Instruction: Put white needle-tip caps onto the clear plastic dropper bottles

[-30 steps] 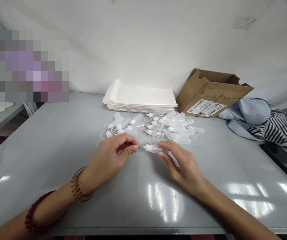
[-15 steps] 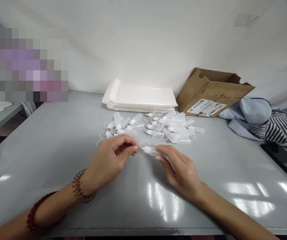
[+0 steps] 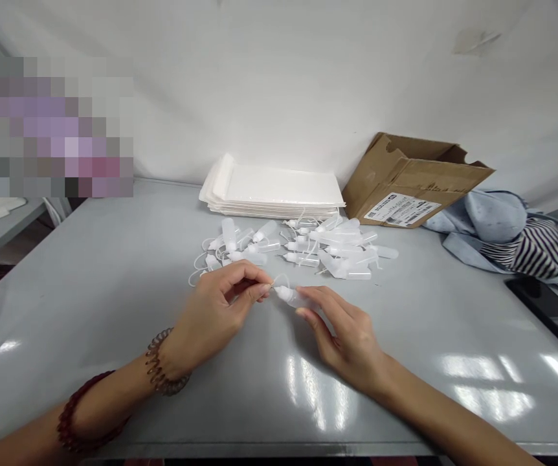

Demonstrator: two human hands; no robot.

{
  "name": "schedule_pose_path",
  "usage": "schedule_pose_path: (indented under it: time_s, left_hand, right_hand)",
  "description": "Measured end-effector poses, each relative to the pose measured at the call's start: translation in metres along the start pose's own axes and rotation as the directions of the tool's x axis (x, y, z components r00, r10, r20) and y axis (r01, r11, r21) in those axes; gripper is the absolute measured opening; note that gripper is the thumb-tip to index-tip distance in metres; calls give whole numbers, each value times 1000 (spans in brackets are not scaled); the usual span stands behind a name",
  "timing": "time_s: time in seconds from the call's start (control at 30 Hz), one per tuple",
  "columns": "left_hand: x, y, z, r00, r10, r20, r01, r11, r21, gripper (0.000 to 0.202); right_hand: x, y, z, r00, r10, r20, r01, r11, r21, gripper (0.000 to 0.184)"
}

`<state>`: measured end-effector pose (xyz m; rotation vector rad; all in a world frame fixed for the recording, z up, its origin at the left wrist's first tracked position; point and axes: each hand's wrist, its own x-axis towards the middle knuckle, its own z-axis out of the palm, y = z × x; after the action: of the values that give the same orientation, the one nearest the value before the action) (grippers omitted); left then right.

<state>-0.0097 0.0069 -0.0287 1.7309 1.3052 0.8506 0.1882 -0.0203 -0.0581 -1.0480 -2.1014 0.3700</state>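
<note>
My right hand [image 3: 344, 330] grips a small translucent squeeze bottle [image 3: 291, 296] lying sideways, its needle tip pointing left. My left hand [image 3: 215, 307] pinches something tiny at that tip, likely the bottle's tethered cap, between thumb and fingers. The two hands meet just above the grey table [image 3: 114, 291], in front of a pile of several similar small bottles [image 3: 303, 246] with thin loops.
A stack of white padded envelopes [image 3: 274, 191] lies behind the pile. A tipped cardboard box [image 3: 408, 181] sits at the right rear, with blue and striped cloth [image 3: 512, 236] beside it. A dark flat object [image 3: 551, 310] lies at the right edge.
My right hand has drawn slightly left and nearer, bringing the bottle closer to my left hand's pinch. The left hand has barely moved.
</note>
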Motion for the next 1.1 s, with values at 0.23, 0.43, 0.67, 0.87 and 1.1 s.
schedule_pose_path:
  time_s: [0.23, 0.43, 0.67, 0.87, 1.1]
  left_hand:
    - [-2, -1, 2, 999, -44, 0, 44, 993, -110, 14]
    - [-7, 1, 6, 991, 131, 35, -132, 991, 20, 31]
    - [-12, -7, 14, 949, 276, 155, -306, 923, 231, 63]
    - [-16, -11, 19, 928, 324, 185, -368, 873, 320, 78]
    - [-16, -13, 26, 936, 324, 135, -350, 890, 293, 66]
  right_hand:
    - [2, -11, -5, 948, 267, 172, -297, 938, 178, 20]
    - [12, -19, -12, 794, 478, 375, -607, 660, 443, 21]
    - [10, -18, -7, 719, 520, 460, -692, 480, 539, 23]
    - [6, -23, -3, 711, 515, 478, -696, 422, 581, 21]
    - [5, -25, 4, 725, 501, 474, -680, 410, 608, 19]
